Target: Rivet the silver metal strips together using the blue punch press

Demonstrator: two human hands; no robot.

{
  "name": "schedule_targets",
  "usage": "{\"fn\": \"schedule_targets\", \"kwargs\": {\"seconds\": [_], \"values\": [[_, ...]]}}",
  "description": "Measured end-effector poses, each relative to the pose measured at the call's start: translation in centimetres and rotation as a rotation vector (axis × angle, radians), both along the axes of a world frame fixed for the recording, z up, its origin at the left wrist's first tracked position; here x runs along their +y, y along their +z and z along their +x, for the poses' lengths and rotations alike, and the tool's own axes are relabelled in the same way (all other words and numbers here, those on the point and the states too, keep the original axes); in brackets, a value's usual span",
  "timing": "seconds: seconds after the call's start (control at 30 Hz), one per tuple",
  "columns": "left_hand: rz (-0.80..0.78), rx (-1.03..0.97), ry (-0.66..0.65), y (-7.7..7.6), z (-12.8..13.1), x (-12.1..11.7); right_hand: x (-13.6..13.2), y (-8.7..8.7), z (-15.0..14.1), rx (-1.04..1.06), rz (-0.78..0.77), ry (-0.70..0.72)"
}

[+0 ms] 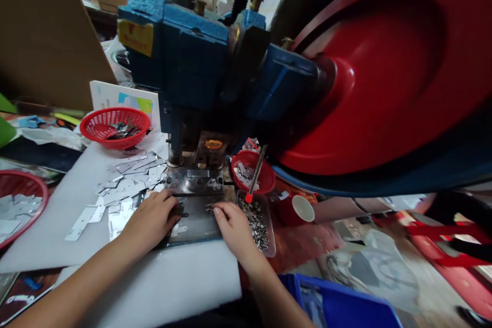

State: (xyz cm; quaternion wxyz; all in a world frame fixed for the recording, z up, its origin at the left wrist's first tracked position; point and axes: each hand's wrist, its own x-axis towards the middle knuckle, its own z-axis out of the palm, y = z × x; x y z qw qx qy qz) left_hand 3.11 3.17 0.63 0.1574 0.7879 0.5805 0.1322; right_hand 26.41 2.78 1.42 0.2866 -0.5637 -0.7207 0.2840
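My left hand (151,218) rests at the left side of the press's metal bed plate (198,228), its fingers curled in. A small dark piece shows at its fingertips, too indistinct to name. Across the plate, my right hand (234,228) pinches small metal parts (209,208) between thumb and fingers. A flat silver metal piece (179,229) lies on the plate between the hands. Just behind stands the die block (196,180), under the blue press (192,61). Beside my left hand, flat metal plates (128,182) are strewn over white foam (82,179).
Red baskets (115,138) of metal pieces stand at the left and behind the die. A clear tub (271,238) of small fittings sits right of my right hand, below a red-tipped lever (257,171). The large red flywheel (384,72) overhangs the right. A blue bin (357,307) is below.
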Motion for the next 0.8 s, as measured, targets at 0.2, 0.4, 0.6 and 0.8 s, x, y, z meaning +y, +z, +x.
{"fn": "schedule_targets", "kwargs": {"seconds": [0.2,0.4,0.6,0.8], "values": [[-0.225,-0.18,0.058,0.3,0.1,-0.4,3.0,-0.9,0.8,-0.255,0.129,-0.115],[-0.146,-0.295,0.08,0.0,0.3,-0.5,3.4,-1.7,0.5,-0.361,0.135,-0.121],[-0.118,-0.371,0.068,-0.4,0.6,-1.0,3.7,-1.8,0.9,-0.323,0.146,-0.106],[-0.096,-0.426,0.097,-0.7,0.5,-1.3,3.8,-2.1,0.8,-0.238,0.17,-0.119]]}}
